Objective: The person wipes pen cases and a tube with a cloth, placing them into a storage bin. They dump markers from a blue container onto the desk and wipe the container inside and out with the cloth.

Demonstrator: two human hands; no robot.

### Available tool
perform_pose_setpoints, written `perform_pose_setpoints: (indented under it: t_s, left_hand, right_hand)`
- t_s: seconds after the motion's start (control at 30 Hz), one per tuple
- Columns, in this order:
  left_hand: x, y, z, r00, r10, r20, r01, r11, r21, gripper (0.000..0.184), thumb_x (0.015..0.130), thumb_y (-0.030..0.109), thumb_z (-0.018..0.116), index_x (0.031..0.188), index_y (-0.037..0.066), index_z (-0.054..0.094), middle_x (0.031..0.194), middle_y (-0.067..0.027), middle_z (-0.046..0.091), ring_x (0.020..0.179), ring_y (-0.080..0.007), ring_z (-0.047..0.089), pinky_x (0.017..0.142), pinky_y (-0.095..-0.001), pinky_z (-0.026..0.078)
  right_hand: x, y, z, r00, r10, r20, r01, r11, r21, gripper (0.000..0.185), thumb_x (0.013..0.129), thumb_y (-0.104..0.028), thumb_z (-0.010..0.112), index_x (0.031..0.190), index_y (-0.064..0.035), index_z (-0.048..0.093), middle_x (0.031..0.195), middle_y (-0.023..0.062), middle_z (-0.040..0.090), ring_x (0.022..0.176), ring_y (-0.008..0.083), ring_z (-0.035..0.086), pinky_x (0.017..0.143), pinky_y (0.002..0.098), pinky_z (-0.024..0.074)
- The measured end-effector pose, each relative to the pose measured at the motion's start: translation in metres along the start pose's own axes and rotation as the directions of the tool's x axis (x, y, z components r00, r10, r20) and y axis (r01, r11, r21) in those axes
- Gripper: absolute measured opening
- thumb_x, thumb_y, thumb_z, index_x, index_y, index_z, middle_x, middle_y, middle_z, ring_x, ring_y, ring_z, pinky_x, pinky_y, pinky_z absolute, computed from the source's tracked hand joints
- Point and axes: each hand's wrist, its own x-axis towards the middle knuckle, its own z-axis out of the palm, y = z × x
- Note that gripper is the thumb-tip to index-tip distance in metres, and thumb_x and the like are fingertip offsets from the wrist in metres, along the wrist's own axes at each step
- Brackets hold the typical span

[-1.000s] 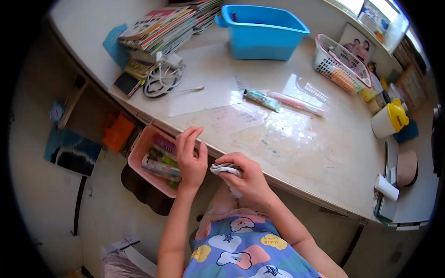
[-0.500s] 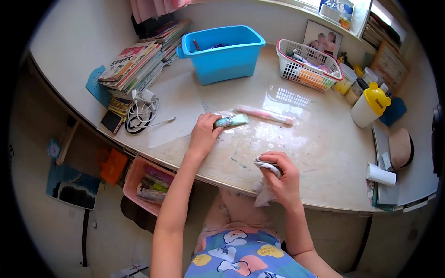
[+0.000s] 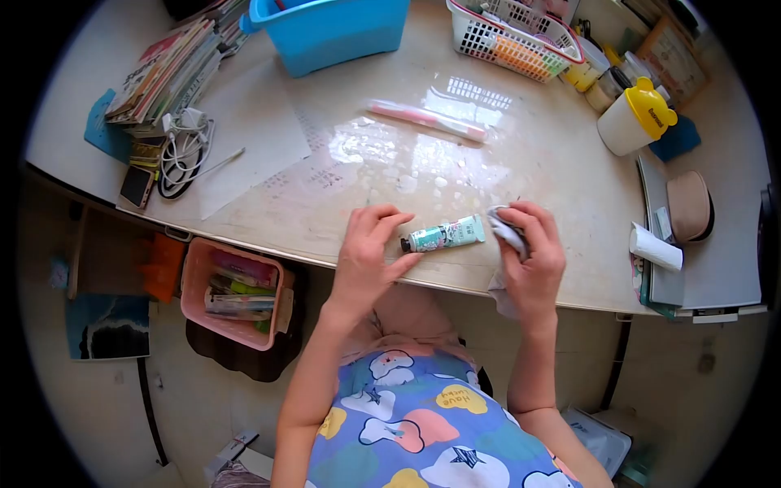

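A: What has just shifted?

B: The small green tube [image 3: 446, 234]. Half a second ago it lay farther back, next to the pink stick [image 3: 427, 120]; now it lies flat near the front edge of the worktop [image 3: 569, 195], its dark cap [image 3: 406, 244] pointing left.

A: And the left hand [image 3: 364, 254]?

B: Its fingers are spread wide, forefinger and thumb on either side of the cap end. Whether the thumb touches is hard to tell from this angle; I see no firm grip.

A: The right one?

B: The right hand [image 3: 533, 259] has its fingers closed around a bunched pale cloth [image 3: 509, 234], as it did earlier, now just beside the tube's flat end.

A: What does that mean for the work?

B: I'd judge the tube to be within easy reach of both hands, cloth close by. The pink stick has stayed apart from them.
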Motion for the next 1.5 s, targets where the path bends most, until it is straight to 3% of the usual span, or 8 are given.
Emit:
perform_pose_setpoints:
  t_s: [0.23,0.5,0.7,0.8,1.03,1.23,1.37,1.5]
  left_hand:
    - [-0.002,-0.007,0.0,0.999,-0.036,0.039,0.036,0.999,0.003,0.036,0.063,0.001,0.078,0.097,0.002,0.066,0.101,-0.0069,0.06,0.096,-0.0254,0.056,0.08,-0.0354,0.049]
    - [0.003,-0.005,-0.003,0.996,-0.074,0.039,0.077,0.995,-0.062,0.029,0.062,0.0,0.078,0.089,0.002,0.068,0.097,-0.0067,0.062,0.094,-0.0246,0.057,0.076,-0.0342,0.049]
    - [0.003,-0.004,-0.003,0.994,-0.091,0.061,0.094,0.995,-0.038,0.032,0.061,0.0,0.079,0.091,0.002,0.069,0.097,-0.0069,0.062,0.094,-0.0238,0.058,0.077,-0.0335,0.048]
    - [0.002,-0.004,-0.004,0.991,-0.115,0.073,0.118,0.992,-0.048,0.033,0.059,0.0,0.08,0.091,0.002,0.07,0.098,-0.0075,0.061,0.093,-0.023,0.058,0.08,-0.0323,0.048]
    - [0.006,-0.003,-0.001,0.998,-0.045,0.039,0.046,0.998,-0.043,0.031,0.062,0.006,0.08,0.091,0.001,0.069,0.098,-0.0068,0.063,0.094,-0.0242,0.058,0.077,-0.0343,0.049]
    - [0.004,-0.006,0.0,0.999,-0.001,0.046,0.005,0.995,-0.099,0.027,0.063,0.005,0.079,0.087,0.004,0.068,0.093,-0.0054,0.067,0.088,-0.0242,0.061,0.077,-0.0345,0.049]
    - [0.0,-0.006,0.002,1.0,-0.013,0.006,0.013,0.999,-0.047,0.027,0.061,0.005,0.079,0.084,0.006,0.066,0.09,-0.0037,0.067,0.086,-0.0233,0.062,0.076,-0.0345,0.047]
    - [0.0,-0.009,0.003,0.998,0.065,0.026,-0.064,0.996,-0.054,0.028,0.059,0.004,0.079,0.083,0.007,0.065,0.089,-0.0022,0.067,0.085,-0.0214,0.062,0.076,-0.0341,0.045]
  right_hand:
    - [-0.016,-0.017,0.064,0.919,-0.303,0.254,0.256,0.945,0.203,0.043,0.063,0.009,0.068,0.104,-0.0016,0.062,0.104,0.012,0.058,0.096,0.03,0.058,0.08,0.0377,0.0497]
    - [-0.018,0.026,0.028,0.993,0.088,0.083,-0.083,0.995,-0.056,0.038,0.065,0.014,0.06,0.098,-0.002,0.067,0.098,0.0125,0.06,0.088,0.0286,0.059,0.072,0.0362,0.0509]
    - [-0.019,0.0,0.034,0.975,-0.06,0.213,0.044,0.996,0.076,0.032,0.068,0.011,0.064,0.097,-0.0028,0.068,0.095,0.0119,0.061,0.087,0.028,0.059,0.071,0.0364,0.0503]
    - [-0.015,0.013,0.023,0.979,0.12,0.163,-0.116,0.993,-0.035,0.028,0.069,0.009,0.066,0.095,-0.0025,0.067,0.092,0.012,0.061,0.086,0.0282,0.059,0.072,0.0366,0.0496]
    - [-0.008,0.021,0.019,0.979,0.172,0.107,-0.166,0.984,-0.06,0.022,0.072,0.007,0.068,0.092,-0.0013,0.066,0.097,0.0109,0.064,0.086,0.0272,0.061,0.071,0.0348,0.0512]
    - [-0.009,0.004,0.025,0.992,0.004,0.123,-0.012,0.998,0.063,0.032,0.067,0.008,0.07,0.097,-0.0033,0.067,0.1,0.0111,0.065,0.088,0.0283,0.062,0.073,0.0346,0.0516]
    - [-0.016,-0.02,0.057,0.925,-0.322,0.203,0.289,0.941,0.175,0.04,0.062,0.006,0.072,0.101,0.0004,0.065,0.099,0.0137,0.063,0.086,0.0309,0.061,0.074,0.0383,0.051]
    - [-0.013,0.004,0.034,0.978,-0.17,0.12,0.172,0.985,-0.004,0.036,0.064,0.01,0.068,0.099,0.0005,0.066,0.099,0.0127,0.064,0.084,0.0298,0.06,0.073,0.0382,0.0509]
